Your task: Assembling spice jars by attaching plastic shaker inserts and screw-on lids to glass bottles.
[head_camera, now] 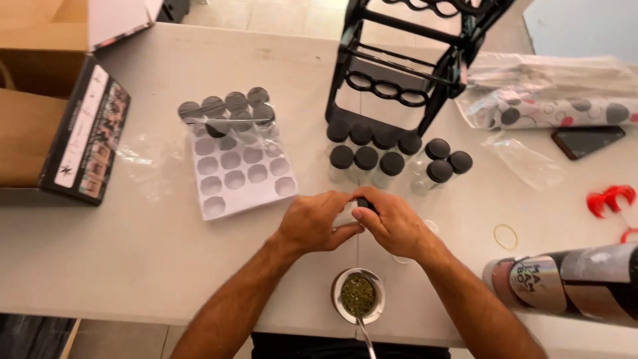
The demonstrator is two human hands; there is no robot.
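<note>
My left hand (pixel 312 223) and my right hand (pixel 392 223) meet over the white table (pixel 133 252), both closed on one small clear spice jar (pixel 347 213) held sideways. The left hand wraps the glass body. The right hand's fingers grip its black lid (pixel 363 203). Just beyond my hands stand several more clear jars with black lids (pixel 365 159), grouped at the foot of a black wire rack (pixel 405 60).
A white cardboard tray (pixel 239 176) with round holes and a few jars under plastic film lies left. A cup of green herb (pixel 359 296) with a metal straw sits near the front edge. Open cardboard box (pixel 46 100) far left; shiny package (pixel 565 282), phone (pixel 588 139), rubber band (pixel 505 236) right.
</note>
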